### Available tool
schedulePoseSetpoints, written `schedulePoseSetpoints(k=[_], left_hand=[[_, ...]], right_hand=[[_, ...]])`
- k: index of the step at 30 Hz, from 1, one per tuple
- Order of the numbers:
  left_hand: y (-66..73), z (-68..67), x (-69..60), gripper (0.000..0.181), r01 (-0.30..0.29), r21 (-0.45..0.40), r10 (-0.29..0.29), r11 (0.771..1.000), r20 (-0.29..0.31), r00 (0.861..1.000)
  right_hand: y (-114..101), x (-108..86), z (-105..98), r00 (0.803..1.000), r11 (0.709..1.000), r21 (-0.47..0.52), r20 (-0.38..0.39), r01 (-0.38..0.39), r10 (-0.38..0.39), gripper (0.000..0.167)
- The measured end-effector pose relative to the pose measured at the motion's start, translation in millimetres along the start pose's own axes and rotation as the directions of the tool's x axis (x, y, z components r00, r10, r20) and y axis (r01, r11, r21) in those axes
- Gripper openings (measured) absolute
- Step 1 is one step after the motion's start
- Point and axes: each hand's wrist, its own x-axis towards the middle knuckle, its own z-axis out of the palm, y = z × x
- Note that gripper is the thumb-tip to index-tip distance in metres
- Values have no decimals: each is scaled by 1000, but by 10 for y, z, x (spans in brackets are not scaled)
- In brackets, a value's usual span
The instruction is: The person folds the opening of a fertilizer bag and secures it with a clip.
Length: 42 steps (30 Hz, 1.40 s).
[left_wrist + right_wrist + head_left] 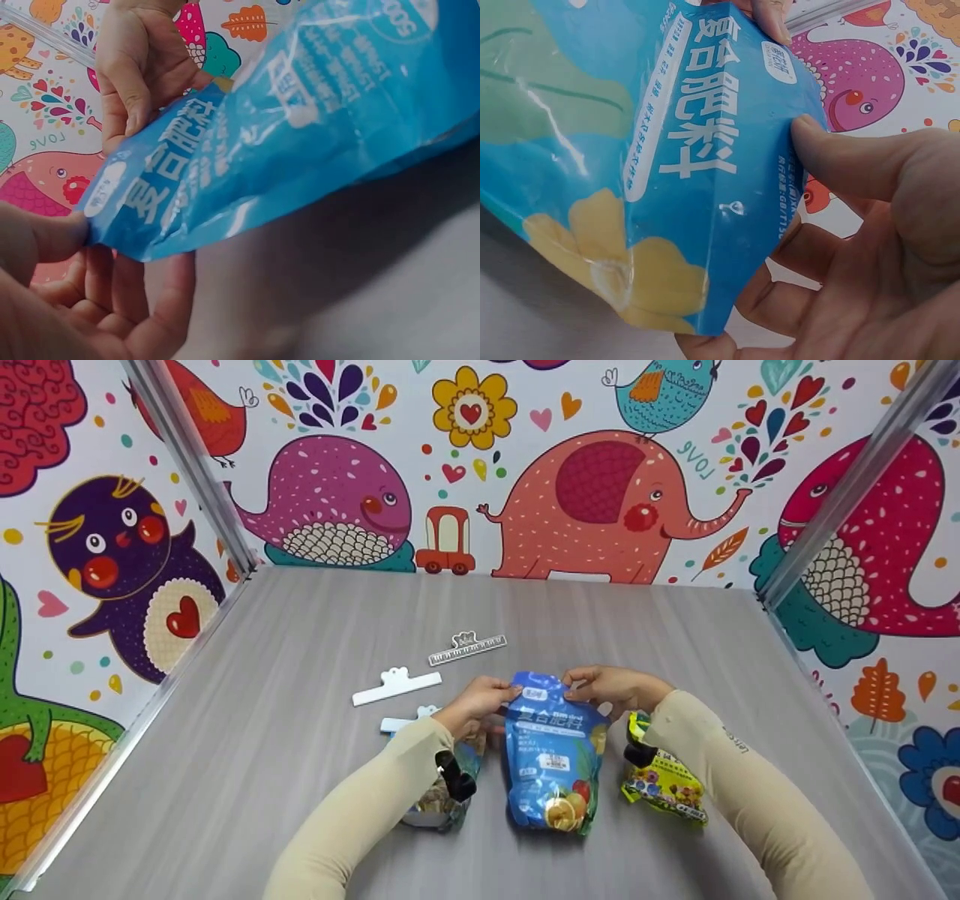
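A blue fertilizer bag (pixel 551 765) with fruit printed low on its front stands in the middle of the table. My left hand (pixel 480 699) pinches its upper left corner between thumb and fingers. At the upper right edge, my right hand (pixel 616 687) pinches the bag too, its thumb on the printed front in the right wrist view. The bag's top lies folded away from me. Beside my left forearm is a second bag (pixel 439 802), partly hidden by the sleeve. A yellow-green bag (pixel 664 784) with flowers printed on it sits under my right forearm.
A white sealing clip (pixel 397 685) lies left of the hands, and another white clip (pixel 397 724) is by the second bag. Farther back lies a metal clip (pixel 468 648) with a piano-key pattern. Cartoon-printed walls (pixel 465 480) enclose the grey table (pixel 300 615).
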Motion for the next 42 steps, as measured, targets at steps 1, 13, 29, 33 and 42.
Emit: schedulePoseSetpoints(k=[1,13,29,33,42], left_hand=[[9,-2,-4,31,-7,5,7,1000,2,1000],[117,-20,-30,20,-47,-46,48,998,18,999],[277,-73,-91,23,-104,-40,105,994,28,994],[319,-77,-108,24,-123,-33,124,992,30,992],[387,-97,-118,22,-141,-25,142,990,38,989]], right_hand=[[-4,-6,-8,1000,1000,-1,2,4,-4,7],[-73,-65,-68,999,999,18,0,35,-35,11],[-196,-149,-137,997,996,-27,-2,82,-82,8],[-225,-169,-154,995,994,-44,-11,100,-100,10],[-270,-201,-182,990,989,-68,-26,135,-137,10]])
